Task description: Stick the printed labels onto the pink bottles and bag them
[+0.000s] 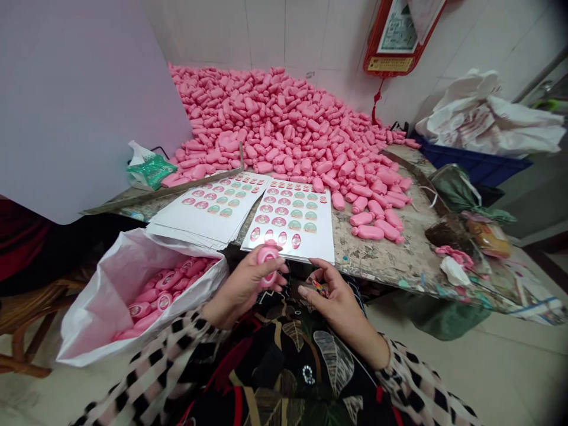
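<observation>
Left hand (242, 288) gripping pink soap bar (268, 266), just off near edge of sticker sheet (288, 222). Right hand (337, 302) half closed, pinching small striped item (319, 287). Labelled bars (164, 302) in white plastic bag (106, 290) at left. Loose pink bars (284, 124) heaped behind sheet, reaching workbench (381, 254) edge area.

No wording can be read: the oval stickers (279, 222) on the white sheets (317, 248) at centre, the notice (398, 29) in the red frame at upper right and the print on the green bag (151, 171) at left are too small or blurred.

Workshop with heaped pink soaps (284, 130)
</observation>
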The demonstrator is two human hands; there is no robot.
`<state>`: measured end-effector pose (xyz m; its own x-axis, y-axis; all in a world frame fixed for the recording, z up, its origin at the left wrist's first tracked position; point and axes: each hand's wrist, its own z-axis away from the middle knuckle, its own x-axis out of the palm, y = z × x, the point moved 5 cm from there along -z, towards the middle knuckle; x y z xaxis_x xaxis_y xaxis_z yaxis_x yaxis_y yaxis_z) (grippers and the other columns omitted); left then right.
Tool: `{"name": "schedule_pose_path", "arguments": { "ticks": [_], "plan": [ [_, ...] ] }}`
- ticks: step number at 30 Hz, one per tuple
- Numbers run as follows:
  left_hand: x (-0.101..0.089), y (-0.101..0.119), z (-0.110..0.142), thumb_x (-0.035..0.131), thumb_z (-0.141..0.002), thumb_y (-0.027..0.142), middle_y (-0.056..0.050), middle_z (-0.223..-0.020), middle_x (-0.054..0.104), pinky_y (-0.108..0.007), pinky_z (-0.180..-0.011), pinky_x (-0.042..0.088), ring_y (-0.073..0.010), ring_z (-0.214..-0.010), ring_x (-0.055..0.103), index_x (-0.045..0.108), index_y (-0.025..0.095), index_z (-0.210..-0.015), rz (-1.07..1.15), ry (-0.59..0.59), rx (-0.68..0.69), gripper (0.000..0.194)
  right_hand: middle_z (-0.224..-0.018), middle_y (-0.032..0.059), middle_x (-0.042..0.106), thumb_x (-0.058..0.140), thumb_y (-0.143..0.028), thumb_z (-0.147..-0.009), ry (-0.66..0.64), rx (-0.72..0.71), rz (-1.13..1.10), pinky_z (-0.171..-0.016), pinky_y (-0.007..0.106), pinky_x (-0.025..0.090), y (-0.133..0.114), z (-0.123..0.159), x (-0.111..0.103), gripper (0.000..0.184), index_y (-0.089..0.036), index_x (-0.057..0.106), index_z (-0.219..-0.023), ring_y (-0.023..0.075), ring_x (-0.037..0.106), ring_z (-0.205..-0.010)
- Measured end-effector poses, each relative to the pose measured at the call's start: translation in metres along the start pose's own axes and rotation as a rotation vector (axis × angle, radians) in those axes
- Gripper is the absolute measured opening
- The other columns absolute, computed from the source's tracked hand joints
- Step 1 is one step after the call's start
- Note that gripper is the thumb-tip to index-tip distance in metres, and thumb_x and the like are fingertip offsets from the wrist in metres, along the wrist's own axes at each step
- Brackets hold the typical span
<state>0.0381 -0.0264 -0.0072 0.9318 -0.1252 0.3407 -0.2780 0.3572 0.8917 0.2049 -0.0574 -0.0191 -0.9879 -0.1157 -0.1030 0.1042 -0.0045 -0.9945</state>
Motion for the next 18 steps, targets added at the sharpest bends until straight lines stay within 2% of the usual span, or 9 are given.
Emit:
{"name": "schedule_pose_path", "arguments": {
  "ticks": [2,4,8,10,12,14,16,18],
  "plan": [
    [-0.031,0.016,0.006,0.071,-0.073,0.024,0.002,-0.067,0.060,-0.018,-0.042,0.041,-0.0115,-0.051,0.056,0.047,0.022,-0.104,0.003,0.108,0.080,0.039,-0.087,0.0001,0.050,0.067,-0.035,-0.075,0.003,0.008,0.010,-0.069,0.026,0.045,0.004,-0.002,-0.002,0.050,-0.023,0.048,-0.120,0.0127,0.051,-0.077],
    [-0.067,0.033,0.017,0.071,-0.071,0.019,0.004,-0.062,0.055,-0.015,-0.039,0.036,-0.0086,-0.047,0.050,0.050,0.021,-0.098,0.065,0.282,0.163,0.034,-0.086,0.0002,0.050,0.066,-0.036,-0.075,-0.007,0.014,-0.008,-0.069,0.026,0.044,0.007,-0.004,-0.003,0.048,-0.022,0.048,-0.118,0.0131,0.050,-0.077],
    [-0.139,0.076,0.065,0.064,-0.076,0.025,0.006,-0.059,0.050,-0.017,-0.046,0.043,-0.0076,-0.051,0.049,0.051,0.018,-0.081,0.237,0.821,0.483,0.016,-0.084,-0.0003,0.050,0.065,-0.039,-0.076,-0.034,0.041,0.004,-0.066,0.026,0.041,0.015,-0.010,-0.003,0.047,-0.022,0.048,-0.117,0.0128,0.049,-0.073],
    [-0.164,0.089,0.089,0.057,-0.082,0.032,0.005,-0.062,0.052,-0.020,-0.050,0.047,-0.0094,-0.057,0.051,0.051,0.019,-0.081,0.304,1.007,0.571,0.014,-0.082,-0.0008,0.050,0.064,-0.039,-0.077,-0.056,0.056,0.027,-0.065,0.026,0.040,0.017,-0.014,-0.001,0.046,-0.022,0.049,-0.116,0.0127,0.048,-0.072],
    [-0.186,0.091,0.101,0.050,-0.086,0.035,0.004,-0.063,0.052,-0.022,-0.051,0.048,-0.0108,-0.059,0.052,0.050,0.019,-0.079,0.350,1.090,0.526,0.017,-0.080,-0.0011,0.049,0.064,-0.040,-0.077,-0.078,0.060,0.042,-0.065,0.026,0.040,0.018,-0.019,0.002,0.043,-0.021,0.051,-0.114,0.0129,0.048,-0.072],
    [-0.206,0.081,0.101,0.046,-0.087,0.032,0.003,-0.065,0.052,-0.023,-0.050,0.048,-0.0120,-0.060,0.052,0.048,0.018,-0.077,0.406,1.133,0.389,0.018,-0.079,-0.0012,0.049,0.063,-0.041,-0.077,-0.096,0.061,0.051,-0.064,0.026,0.040,0.017,-0.022,0.005,0.042,-0.021,0.052,-0.112,0.0130,0.048,-0.071],
    [-0.225,0.064,0.092,0.043,-0.089,0.029,-0.001,-0.073,0.056,-0.027,-0.052,0.049,-0.0138,-0.065,0.054,0.050,0.015,-0.083,0.463,1.174,0.235,0.016,-0.080,-0.0009,0.049,0.063,-0.042,-0.077,-0.106,0.069,0.062,-0.064,0.026,0.040,0.016,-0.025,0.007,0.042,-0.021,0.053,-0.111,0.0129,0.049,-0.071],
    [-0.240,0.049,0.077,0.046,-0.091,0.031,-0.005,-0.089,0.059,-0.031,-0.060,0.051,-0.0153,-0.073,0.057,0.054,0.012,-0.096,0.494,1.181,0.136,0.021,-0.080,-0.0007,0.050,0.063,-0.042,-0.076,-0.107,0.082,0.079,-0.063,0.026,0.041,0.015,-0.027,0.008,0.042,-0.021,0.053,-0.111,0.0128,0.049,-0.070]
  ]
}}
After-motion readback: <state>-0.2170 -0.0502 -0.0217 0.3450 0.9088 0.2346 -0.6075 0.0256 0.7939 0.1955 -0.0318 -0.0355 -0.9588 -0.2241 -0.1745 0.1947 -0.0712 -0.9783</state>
